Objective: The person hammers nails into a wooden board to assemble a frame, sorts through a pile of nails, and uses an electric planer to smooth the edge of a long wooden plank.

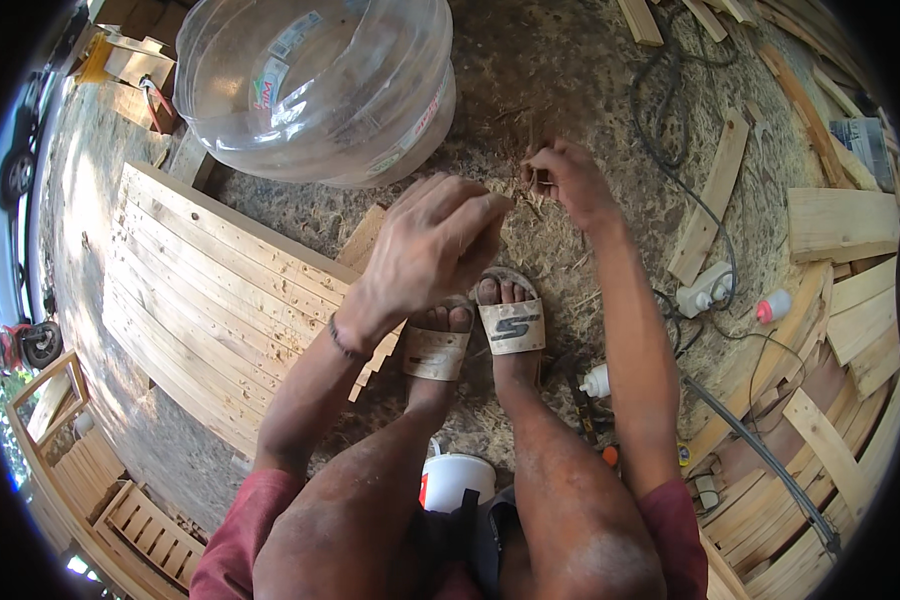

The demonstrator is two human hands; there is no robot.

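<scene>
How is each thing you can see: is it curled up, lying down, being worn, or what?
Left hand: raised and bent; can't tell whether it holds anything.
Right hand: raised and curled; can't tell whether it holds anything.
Sandals: worn, dirty.
Plastic tub: see-through, dusty.
Slatted wooden panel: lying flat, bare wood.
Pink-and-white bottle: lying on its side.
White bucket: partly hidden.

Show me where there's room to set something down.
Shavings-strewn ground is open between the right hand and the black cable; so is the sunlit strip left of the plank panel. Boards crowd the far right.
</scene>
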